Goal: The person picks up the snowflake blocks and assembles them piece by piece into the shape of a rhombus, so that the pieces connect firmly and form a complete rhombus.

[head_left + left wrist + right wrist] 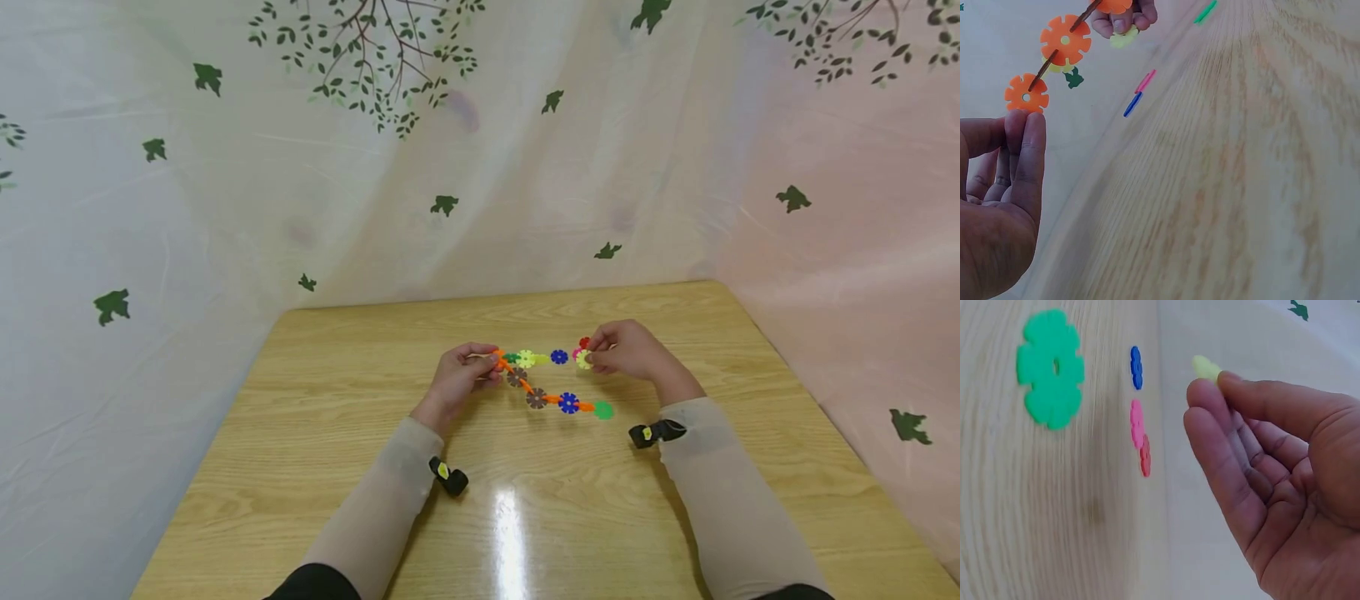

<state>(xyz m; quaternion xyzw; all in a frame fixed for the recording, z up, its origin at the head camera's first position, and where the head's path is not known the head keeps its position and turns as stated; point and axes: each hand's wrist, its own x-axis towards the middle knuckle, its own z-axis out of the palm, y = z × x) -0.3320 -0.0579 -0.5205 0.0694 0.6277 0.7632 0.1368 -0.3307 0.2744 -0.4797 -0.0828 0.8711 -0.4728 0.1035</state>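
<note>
Closest, lower left, a beige sleeve (pixel 367 521), leading to the left grip (pixel 462 373). Pinched there by its rim, an orange disc (pixel 1017 97), end of a chain of slotted discs (pixel 536 398) stretching rightward from that grip. Between the grips, a loose blue disc (pixel 558 357) on the bench (pixel 300 417). Farther right, the right grip (pixel 630 354) pinching a pale yellow disc (pixel 583 359), apart from the chain. Probably best to steady the chain, leave a slot uncovered, and press squarely without bending.

Pale beige sleeves (pixel 375 512), black fabric (pixel 318 583) beyond them, black wrist devices (pixel 452 480), yellow markings (pixel 443 470)
</note>
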